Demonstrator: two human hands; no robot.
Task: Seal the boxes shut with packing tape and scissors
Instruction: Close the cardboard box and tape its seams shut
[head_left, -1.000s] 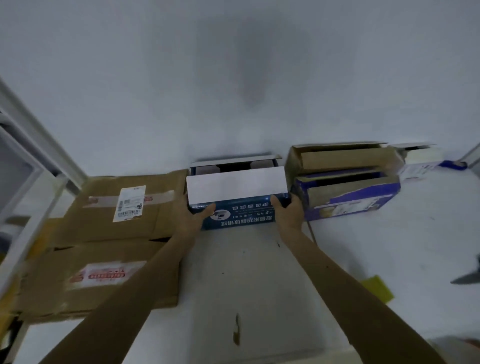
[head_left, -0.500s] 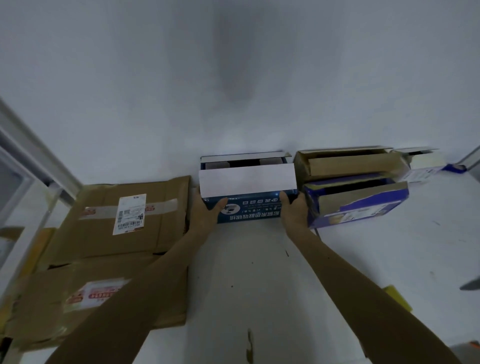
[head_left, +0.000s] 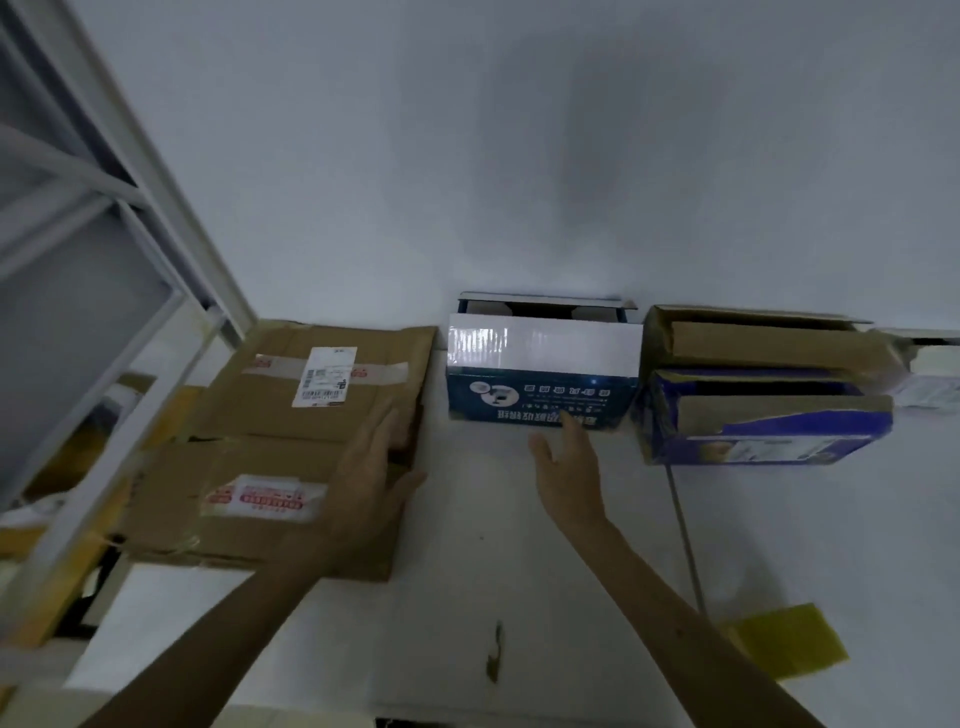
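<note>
My left hand (head_left: 371, 467) hovered flat and empty over the flat cartons (head_left: 291, 415), my right hand (head_left: 569, 462) spread, holding nothing, just short of the blue box (head_left: 540, 395) by the wall. Its flap stood open (the neighbouring boxes (head_left: 769, 431) too), so sealing looked unstarted, with tape and scissors unseen.

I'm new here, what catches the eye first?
Two open hands: the left hand over the taped brown cartons at left, the right hand in front of the dark blue box by the wall, its white flap raised. Two more open boxes sit right of it.
</note>
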